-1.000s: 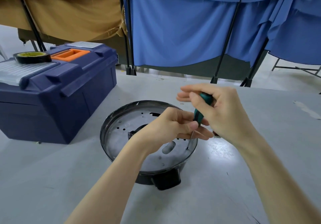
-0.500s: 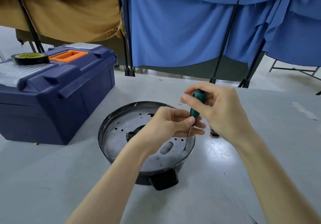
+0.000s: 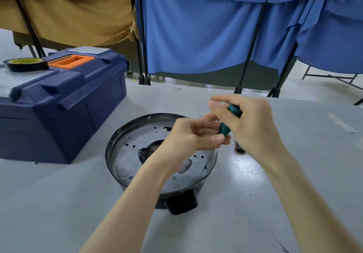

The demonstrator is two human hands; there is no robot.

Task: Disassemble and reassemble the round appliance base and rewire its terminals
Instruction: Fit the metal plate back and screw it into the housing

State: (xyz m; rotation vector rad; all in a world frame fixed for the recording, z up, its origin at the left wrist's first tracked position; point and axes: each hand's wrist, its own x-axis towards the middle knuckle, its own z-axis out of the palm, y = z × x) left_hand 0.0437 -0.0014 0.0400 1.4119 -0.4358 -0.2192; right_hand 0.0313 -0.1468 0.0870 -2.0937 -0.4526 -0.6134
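Two hands on one green screwdriver [image 3: 224,129]: right hand [image 3: 250,127] round the handle, left hand [image 3: 188,138] pinching lower down. Round base [image 3: 127,155] flat on the tabletop [image 3: 255,203], tip at a rim screw [image 3: 205,167]. Keep upright, push, turn slowly.

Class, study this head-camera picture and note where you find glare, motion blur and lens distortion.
Head view: glare lies on the table just right of the round base; the upper fingers of the right hand, round the green screwdriver, are smeared by motion blur, while the blue toolbox is sharp; the wide lens seems to tilt the black curtain poles outward.
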